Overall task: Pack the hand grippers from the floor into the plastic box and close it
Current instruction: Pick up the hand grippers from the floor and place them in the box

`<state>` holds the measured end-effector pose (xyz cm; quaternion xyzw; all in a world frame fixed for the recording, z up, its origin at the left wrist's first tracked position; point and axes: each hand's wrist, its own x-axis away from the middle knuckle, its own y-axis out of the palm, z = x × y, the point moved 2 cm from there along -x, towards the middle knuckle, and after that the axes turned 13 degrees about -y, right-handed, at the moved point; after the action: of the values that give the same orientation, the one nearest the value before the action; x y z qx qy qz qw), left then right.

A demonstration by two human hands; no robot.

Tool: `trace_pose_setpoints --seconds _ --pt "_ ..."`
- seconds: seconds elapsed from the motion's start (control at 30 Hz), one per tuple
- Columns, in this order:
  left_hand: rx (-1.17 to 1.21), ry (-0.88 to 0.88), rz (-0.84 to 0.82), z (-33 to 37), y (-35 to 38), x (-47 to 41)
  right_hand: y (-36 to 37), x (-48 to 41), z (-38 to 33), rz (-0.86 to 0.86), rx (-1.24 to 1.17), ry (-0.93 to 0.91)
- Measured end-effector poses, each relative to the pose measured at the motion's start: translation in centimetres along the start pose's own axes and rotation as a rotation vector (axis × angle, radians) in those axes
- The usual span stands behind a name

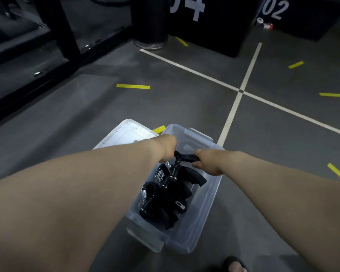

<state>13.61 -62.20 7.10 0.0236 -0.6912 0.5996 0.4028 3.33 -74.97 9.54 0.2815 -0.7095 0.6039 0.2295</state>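
A clear plastic box (202,216) stands open on the grey floor, with several black hand grippers (165,201) piled inside. Its clear lid (126,134) lies flat on the floor just beyond the box, at its far left. Over the far end of the box, my left hand (165,148) and my right hand (206,163) both hold one black hand gripper (182,158), each gripping one of its handles. The steel spring of that gripper hangs down between my hands. My left fingers are hidden behind the wrist.
White floor lines (232,112) cross to the right of the box, and yellow tape marks (133,86) dot the floor. A black rack frame (53,32) stands at the far left, black numbered boxes (210,24) at the back. A sandalled foot (235,265) shows at the bottom edge.
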Motion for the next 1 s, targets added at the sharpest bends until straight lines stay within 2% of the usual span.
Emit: trace_pose_setpoints --seconds 0.07,0.23,0.4,0.77,1.0 --pt "-0.096 0.025 -0.013 0.7 0.6 -0.4 0.7 -0.9 -0.3 -0.032 0.080 -0.024" --pt "-0.251 0.081 -0.083 1.6 2.3 -1.1 2.8 -2.2 -1.4 -0.082 0.071 -0.056" --pt "-0.238 0.051 -0.104 1.2 3.9 -2.2 4.6 -3.2 -1.6 -0.193 0.060 -0.036" --pt "-0.299 0.032 -0.050 2.1 4.2 -2.3 6.0 -4.4 -0.3 -0.069 0.057 0.021" --pt "-0.443 0.027 -0.107 2.6 4.6 -3.2 6.5 -4.4 -0.4 -0.071 0.073 0.036"
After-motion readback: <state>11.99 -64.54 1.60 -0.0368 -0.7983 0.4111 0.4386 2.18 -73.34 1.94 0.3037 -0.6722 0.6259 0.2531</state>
